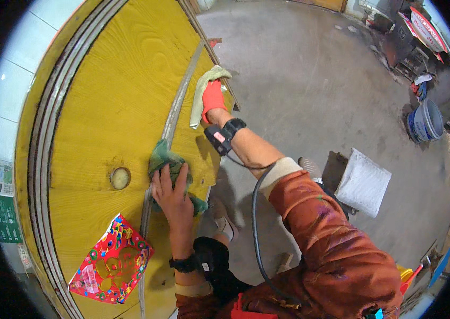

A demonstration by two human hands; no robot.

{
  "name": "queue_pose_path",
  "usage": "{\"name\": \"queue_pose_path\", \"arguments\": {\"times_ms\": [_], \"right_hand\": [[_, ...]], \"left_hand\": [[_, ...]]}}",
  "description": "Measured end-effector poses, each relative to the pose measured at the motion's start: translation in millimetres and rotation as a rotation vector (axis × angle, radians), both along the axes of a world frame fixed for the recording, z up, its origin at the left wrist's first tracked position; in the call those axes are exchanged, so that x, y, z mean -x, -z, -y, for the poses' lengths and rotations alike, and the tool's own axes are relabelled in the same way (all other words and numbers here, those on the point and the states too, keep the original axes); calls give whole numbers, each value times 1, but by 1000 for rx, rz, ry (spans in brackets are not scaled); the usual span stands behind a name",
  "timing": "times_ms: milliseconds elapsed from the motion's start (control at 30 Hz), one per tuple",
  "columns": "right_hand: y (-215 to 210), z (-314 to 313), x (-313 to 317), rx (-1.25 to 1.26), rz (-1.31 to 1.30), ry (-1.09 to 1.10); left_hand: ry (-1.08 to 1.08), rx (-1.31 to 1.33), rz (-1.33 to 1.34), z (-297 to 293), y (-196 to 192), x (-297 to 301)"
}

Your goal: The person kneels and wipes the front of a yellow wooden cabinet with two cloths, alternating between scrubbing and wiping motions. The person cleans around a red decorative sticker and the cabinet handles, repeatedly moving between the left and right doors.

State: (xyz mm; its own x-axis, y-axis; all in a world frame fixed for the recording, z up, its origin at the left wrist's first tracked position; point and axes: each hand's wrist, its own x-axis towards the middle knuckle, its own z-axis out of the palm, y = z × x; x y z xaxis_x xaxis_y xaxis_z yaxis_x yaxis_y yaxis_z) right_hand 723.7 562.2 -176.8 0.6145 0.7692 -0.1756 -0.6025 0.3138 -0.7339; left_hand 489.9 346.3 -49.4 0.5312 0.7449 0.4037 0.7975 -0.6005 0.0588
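While partly hiding the green cloth [161,157] on the yellow board [113,106], resting the left hand [174,198] loosely spread over it; farther out, overlapping a pale cloth [198,106] with the red-gloved right hand [214,100]; cannot tell how far closed.

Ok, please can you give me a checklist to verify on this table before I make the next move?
1. Left hand on the green cloth: ok, fingers rest on it.
2. Right hand at the pale cloth: ok, near the table edge.
3. Yellow tabletop free of loose items: not ok, a red patterned sheet lies there.
4. Dark cable clear of both cloths: ok, it loops apart from them.
5. Cloths damp: cannot tell.
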Motion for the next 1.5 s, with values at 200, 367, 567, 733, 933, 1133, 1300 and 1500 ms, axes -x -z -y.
{"name": "queue_pose_path", "arguments": {"times_ms": [200, 367, 567, 733, 933, 1133, 1300, 1500], "right_hand": [[66, 6, -17, 234, 213, -45], [127, 52, 41, 372, 163, -70], [127, 144, 150, 554, 167, -153], [58, 155, 181, 458, 282, -93], [1, 70, 108, 273, 514, 143], [20, 0, 1, 202, 250, 154], [101, -18, -29, 212, 285, 22], [173, 22, -8, 265, -104, -148]], "left_hand": [[-36, 46, -48, 4, -10, -5], [-67, 46, -83, 4, -7, -7], [-41, -52, -64, 0, 3, -7], [-50, -61, -59, -3, 7, -6], [-58, -58, -70, -2, 9, -6], [-88, -46, -128, 1, 4, -6], [-118, 18, -137, 3, 2, -5], [-116, 14, -153, 4, 1, -6]]}}
